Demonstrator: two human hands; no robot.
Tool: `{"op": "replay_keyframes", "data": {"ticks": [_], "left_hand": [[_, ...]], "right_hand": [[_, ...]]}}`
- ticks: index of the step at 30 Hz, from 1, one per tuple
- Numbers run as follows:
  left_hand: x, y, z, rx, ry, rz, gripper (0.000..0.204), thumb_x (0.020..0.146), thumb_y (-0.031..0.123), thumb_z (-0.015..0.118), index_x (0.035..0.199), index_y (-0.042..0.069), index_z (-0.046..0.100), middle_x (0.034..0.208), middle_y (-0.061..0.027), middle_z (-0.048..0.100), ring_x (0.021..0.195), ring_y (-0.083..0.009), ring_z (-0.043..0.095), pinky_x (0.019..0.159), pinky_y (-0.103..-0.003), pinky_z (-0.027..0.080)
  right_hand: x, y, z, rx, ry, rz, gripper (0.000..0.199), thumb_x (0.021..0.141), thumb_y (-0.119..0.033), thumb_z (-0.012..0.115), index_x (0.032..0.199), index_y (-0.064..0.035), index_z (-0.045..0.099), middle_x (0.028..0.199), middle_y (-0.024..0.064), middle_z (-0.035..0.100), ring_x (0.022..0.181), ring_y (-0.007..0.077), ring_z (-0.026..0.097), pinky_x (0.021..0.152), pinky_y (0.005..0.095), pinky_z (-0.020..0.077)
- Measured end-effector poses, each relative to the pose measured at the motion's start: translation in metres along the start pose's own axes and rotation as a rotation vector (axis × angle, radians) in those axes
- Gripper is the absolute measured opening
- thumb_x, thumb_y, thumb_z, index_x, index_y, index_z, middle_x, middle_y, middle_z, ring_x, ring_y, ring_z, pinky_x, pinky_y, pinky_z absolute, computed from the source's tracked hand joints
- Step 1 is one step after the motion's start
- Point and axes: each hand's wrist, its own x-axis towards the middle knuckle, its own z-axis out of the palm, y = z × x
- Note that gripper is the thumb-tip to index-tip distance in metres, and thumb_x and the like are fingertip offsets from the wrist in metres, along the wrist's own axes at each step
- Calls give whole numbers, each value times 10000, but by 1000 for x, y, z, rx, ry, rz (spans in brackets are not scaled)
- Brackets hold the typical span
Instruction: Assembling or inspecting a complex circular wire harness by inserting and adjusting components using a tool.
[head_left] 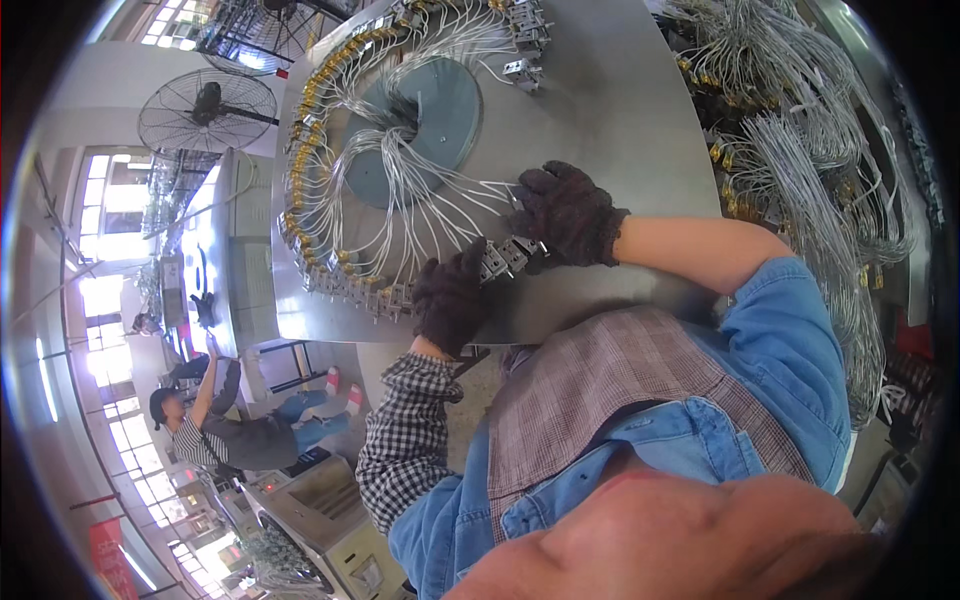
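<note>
Dark knitted gloves cover both hands at the near side of a ring of small metal blocks (502, 259). My left hand (452, 295) is bent over the row, its fingers curled around blocks that it partly hides. Just right of it, my right hand (567, 212) is closed at the row's right end; thin white wires (470, 183) run to its fingertips, and what it pinches is hidden. The wires fan out from the middle of a round blue-grey disc (453, 115) to the blocks. Yellow-brass pieces (297, 190) show along the ring's left side.
All this lies on a shiny metal table (620, 90). Bundles of similar wires (800, 190) hang at the right. Left stand a large fan (207, 105) and another bench (250, 225), where a person (235, 440) works. A metal machine (320, 510) stands at lower left.
</note>
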Motion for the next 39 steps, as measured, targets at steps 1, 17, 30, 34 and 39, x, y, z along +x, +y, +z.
{"op": "replay_keyframes", "data": {"ticks": [1,17,30,34,39], "left_hand": [[1,-1,-1,4,-23,-18,642,769,459,580,1254,75,409,1090,-164,558,966,-341,542,852,-480,387],[52,-44,-31,-616,105,386,313,740,228,677,977,31,616,915,-125,639,773,-249,640,651,-322,519],[129,-39,4,-408,52,643,249,815,215,540,1022,99,614,1093,-85,584,925,-258,598,755,-320,501],[133,-23,16,2,397,809,236,776,236,546,971,115,601,947,-85,610,874,-237,603,697,-357,491],[138,-12,3,-184,107,728,272,742,229,569,992,127,595,883,-58,604,828,-227,613,658,-357,496]], "right_hand": [[1,0,-5,50,-21,-3,597,633,-538,655,1099,-174,578,1140,111,520,1141,283,418,971,437,321],[-68,-7,-2,-103,-219,461,300,778,-301,520,1033,-152,574,948,112,583,994,272,531,1022,412,280],[-58,-8,16,308,701,963,206,798,-170,523,976,-70,552,941,120,596,882,300,575,805,367,467],[-3,-1,3,316,720,913,195,804,-158,521,974,-67,549,946,131,592,874,300,577,791,381,463],[13,8,18,505,445,984,237,817,-211,520,996,-56,533,940,161,582,876,324,566,786,387,453]]}}
